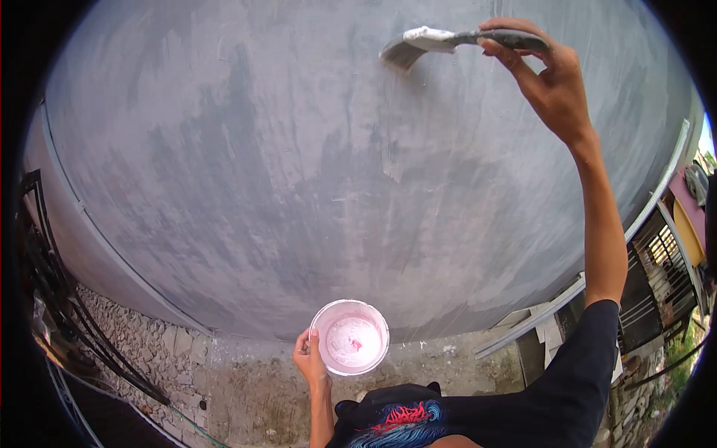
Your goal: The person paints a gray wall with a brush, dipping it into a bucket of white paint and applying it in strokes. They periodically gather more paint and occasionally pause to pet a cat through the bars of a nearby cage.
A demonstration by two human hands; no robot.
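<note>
My right hand (549, 75) is closed around the dark handle of a paintbrush (429, 39), high up at the right. White paint coats the brush's ferrule, and its bristles bend against the grey wall (299, 149). Streaks of thin, pale paint cover much of that wall. Low in the view, my left hand (310, 357) grips a white bucket (349, 305) by its left side, thumb at the rim. Inside the bucket lies pale pinkish-white paint (347, 342) with a darker pink spot. The bucket is held in front of my body, below the brush.
Rubble (149, 351) lies along the wall's foot at left, beside dark metal bars (75, 299). A concrete floor (254, 396) runs below. At right are a pale metal rail (553, 306), a dark grated frame (661, 261) and stacked boards (687, 209).
</note>
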